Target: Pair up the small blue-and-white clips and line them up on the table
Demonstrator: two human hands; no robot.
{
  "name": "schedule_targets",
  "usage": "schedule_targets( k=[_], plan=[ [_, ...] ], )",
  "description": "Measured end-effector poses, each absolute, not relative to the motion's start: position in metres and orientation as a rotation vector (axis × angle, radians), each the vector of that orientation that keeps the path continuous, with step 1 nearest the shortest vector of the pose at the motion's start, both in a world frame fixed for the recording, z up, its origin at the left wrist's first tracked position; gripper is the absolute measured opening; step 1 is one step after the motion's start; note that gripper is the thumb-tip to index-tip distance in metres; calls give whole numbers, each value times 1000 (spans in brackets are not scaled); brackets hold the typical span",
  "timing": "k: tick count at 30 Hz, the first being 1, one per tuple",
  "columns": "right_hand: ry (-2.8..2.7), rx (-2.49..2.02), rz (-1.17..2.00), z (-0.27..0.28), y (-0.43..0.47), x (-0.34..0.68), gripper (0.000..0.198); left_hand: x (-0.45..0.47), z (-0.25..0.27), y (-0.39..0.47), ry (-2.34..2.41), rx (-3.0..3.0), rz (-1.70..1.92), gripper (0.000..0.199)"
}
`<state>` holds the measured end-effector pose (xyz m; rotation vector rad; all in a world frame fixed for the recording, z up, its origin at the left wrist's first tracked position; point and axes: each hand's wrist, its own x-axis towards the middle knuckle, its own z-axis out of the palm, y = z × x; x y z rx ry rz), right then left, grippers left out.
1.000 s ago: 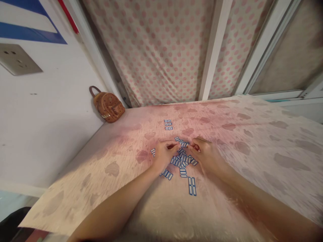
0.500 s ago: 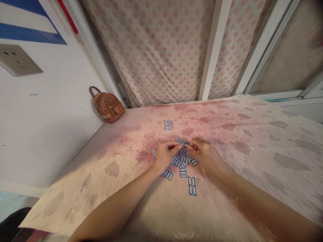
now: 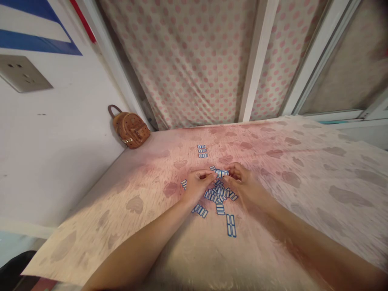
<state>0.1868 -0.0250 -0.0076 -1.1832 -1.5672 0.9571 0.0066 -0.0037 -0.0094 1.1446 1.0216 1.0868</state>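
Between my two hands is a small strip of blue-edged white labels (image 3: pixel 222 173), lifted above a loose pile. My left hand (image 3: pixel 197 185) pinches its left end between thumb and fingers. At the opposite end, my right hand (image 3: pixel 242 180) grips it with thumb and fingertips. Below them the pile of similar label strips (image 3: pixel 218 194) lies jumbled, some pieces overlapping. One strip (image 3: pixel 200 210) rests beside my left wrist, and a larger piece (image 3: pixel 230 225) lies nearer to me. Another strip (image 3: pixel 184 184) is partly hidden behind my left hand.
Beyond my hands, label strips (image 3: pixel 202 151) are laid in neat rows on the patterned tablecloth (image 3: pixel 145 178). A small brown backpack (image 3: pixel 132 129) leans at the far left corner against the white wall (image 3: pixel 75 121). A dotted curtain (image 3: pixel 194 64) hangs behind the table.
The strip between my hands now shows its face more fully. My right hand's fingers have opened out a little around its end; the rest stays put.
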Motion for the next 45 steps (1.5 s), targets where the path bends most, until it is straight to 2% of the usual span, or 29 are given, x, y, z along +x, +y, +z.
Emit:
schedule_targets(
  k=[2, 4, 12, 17, 23, 30, 38, 41, 45],
  plan=[
    [-1682, -1196, 851, -5, -25, 188, 44, 7, -7, -5, 1013, 1091, 1090, 34],
    [-1801, -1210, 727, -2, -26, 189, 50, 7, -5, -6, 1002, 1070, 1082, 35],
    [-1914, -1269, 550, 4, -30, 190, 33, 7, 1, -7, 960, 1027, 1048, 38],
    [-1874, -1273, 593, 4, -31, 188, 29, 7, 1, -7, 955, 1034, 1044, 38],
    [-1531, -1276, 867, 7, -32, 184, 22, 7, -2, -6, 994, 1079, 1077, 39],
    [-1376, -1261, 1000, 14, -34, 179, 21, 7, -2, -5, 996, 1137, 1065, 34],
    [-1449, -1241, 943, 3, -29, 182, 23, 7, -5, -2, 995, 1164, 1034, 31],
    [-1420, -1199, 975, 4, -29, 182, 21, -1, -4, 13, 1050, 1302, 1061, 25],
    [-1388, -1175, 859, 7, -27, 184, 19, -16, 1, 51, 1282, 1423, 1092, 12]
  ],
)
